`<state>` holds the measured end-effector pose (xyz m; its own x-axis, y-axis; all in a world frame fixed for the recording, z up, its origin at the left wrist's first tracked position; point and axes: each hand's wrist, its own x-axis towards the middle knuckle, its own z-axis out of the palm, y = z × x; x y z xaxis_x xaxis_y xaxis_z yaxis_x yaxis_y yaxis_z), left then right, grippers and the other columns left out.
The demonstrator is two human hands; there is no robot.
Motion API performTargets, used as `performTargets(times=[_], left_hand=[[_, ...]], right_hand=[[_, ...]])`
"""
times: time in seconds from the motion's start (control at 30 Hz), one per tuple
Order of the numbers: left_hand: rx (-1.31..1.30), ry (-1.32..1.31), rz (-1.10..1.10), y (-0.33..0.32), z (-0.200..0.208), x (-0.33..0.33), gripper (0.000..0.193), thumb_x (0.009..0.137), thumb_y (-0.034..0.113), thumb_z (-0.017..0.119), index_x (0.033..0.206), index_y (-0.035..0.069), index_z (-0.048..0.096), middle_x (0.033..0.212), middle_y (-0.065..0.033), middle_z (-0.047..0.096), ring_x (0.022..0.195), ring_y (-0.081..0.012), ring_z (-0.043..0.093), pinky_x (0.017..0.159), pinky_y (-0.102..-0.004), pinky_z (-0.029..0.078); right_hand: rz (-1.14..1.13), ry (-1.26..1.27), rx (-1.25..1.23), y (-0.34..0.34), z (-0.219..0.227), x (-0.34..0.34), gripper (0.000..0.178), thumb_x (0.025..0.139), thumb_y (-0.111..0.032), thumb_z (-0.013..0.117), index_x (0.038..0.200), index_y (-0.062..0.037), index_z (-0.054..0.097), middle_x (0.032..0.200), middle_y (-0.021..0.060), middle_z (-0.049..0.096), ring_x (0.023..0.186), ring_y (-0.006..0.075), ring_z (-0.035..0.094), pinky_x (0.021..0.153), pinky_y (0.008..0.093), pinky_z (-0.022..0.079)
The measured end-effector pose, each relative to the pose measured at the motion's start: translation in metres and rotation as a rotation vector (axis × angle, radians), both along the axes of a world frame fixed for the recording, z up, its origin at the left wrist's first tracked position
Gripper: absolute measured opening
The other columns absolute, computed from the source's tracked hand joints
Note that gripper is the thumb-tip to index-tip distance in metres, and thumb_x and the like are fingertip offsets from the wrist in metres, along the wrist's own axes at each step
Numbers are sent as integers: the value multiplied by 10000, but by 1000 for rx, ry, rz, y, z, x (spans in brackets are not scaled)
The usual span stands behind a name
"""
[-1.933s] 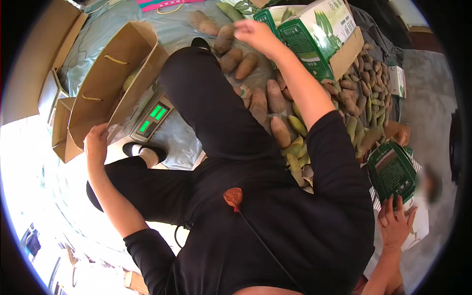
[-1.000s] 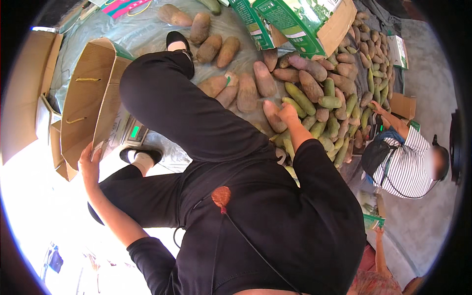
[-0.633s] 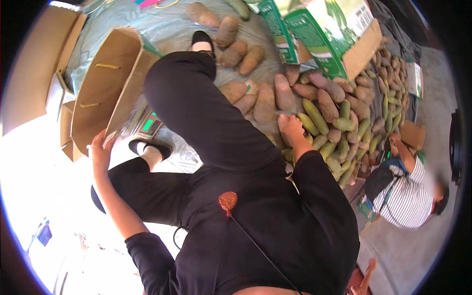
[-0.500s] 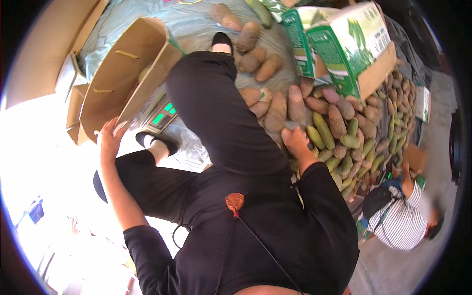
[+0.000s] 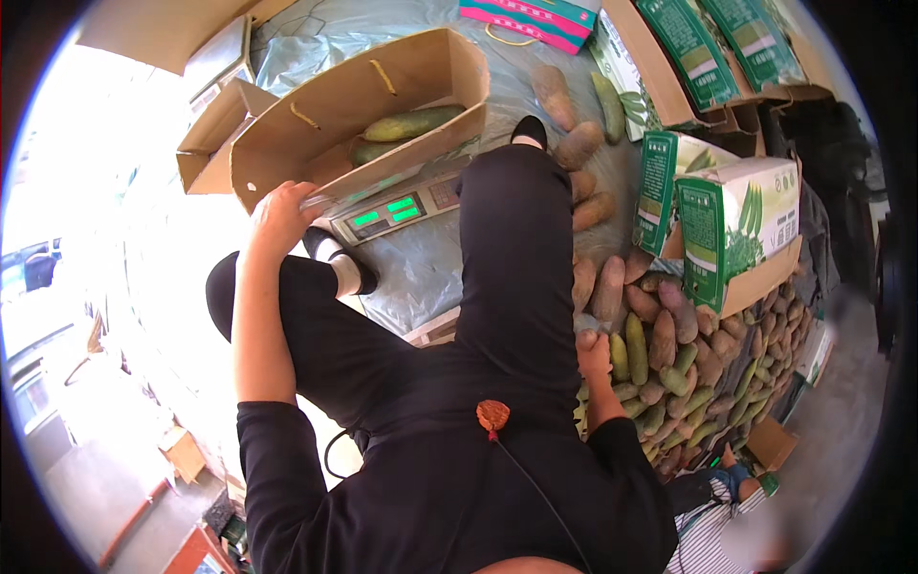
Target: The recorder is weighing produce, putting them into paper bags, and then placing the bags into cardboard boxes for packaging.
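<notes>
My left hand (image 5: 278, 222) is closed on the near left corner of a long open cardboard box (image 5: 344, 105). A thin, pale see-through edge shows by its fingertips. Inside the box lie green cucumbers (image 5: 413, 124). The box rests on a scale (image 5: 392, 212) with lit green displays. My right hand (image 5: 595, 356) reaches down beside my right knee to the near edge of a pile of produce. Its fingers are curled in, and what they hold, if anything, is hard to make out. Closest to it are a green cucumber (image 5: 637, 346) and brown, rough-skinned oblong vegetables (image 5: 608, 290).
Two green-and-white cartons (image 5: 741, 225) stand behind the pile. More cartons (image 5: 703, 57) are stacked at the far right, and a pink-and-teal box (image 5: 535, 21) lies at the back. Plastic sheeting (image 5: 411, 273) covers the floor. Another person in a striped shirt (image 5: 712, 526) is at the lower right.
The view has turned, bringing more of the box's inside and its cucumbers into sight. My left hand stays at the box corner. My right hand remains low at the pile, now closer against my knee.
</notes>
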<state>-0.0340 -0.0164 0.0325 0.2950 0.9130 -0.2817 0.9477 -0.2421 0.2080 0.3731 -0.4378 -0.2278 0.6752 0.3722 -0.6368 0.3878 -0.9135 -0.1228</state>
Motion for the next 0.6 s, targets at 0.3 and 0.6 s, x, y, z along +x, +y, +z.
performTargets(times=[0.3, 0.6], left_hand=[[7, 17, 1, 3, -1, -12, 290, 741, 156, 665, 1025, 103, 643, 951, -126, 607, 954, -326, 573, 837, -410, 453], [1, -22, 7, 3, -5, -16, 291, 711, 129, 666, 996, 71, 654, 931, -153, 603, 949, -335, 566, 841, -413, 445]], right_hand=[[-71, 167, 843, 109, 101, 28, 720, 573, -28, 766, 1198, -39, 409, 1108, 109, 510, 1020, 230, 501, 899, 339, 411], [136, 225, 1295, 283, 256, 18, 734, 634, -17, 767, 1253, -20, 372, 1186, 121, 475, 1053, 217, 523, 903, 336, 441]])
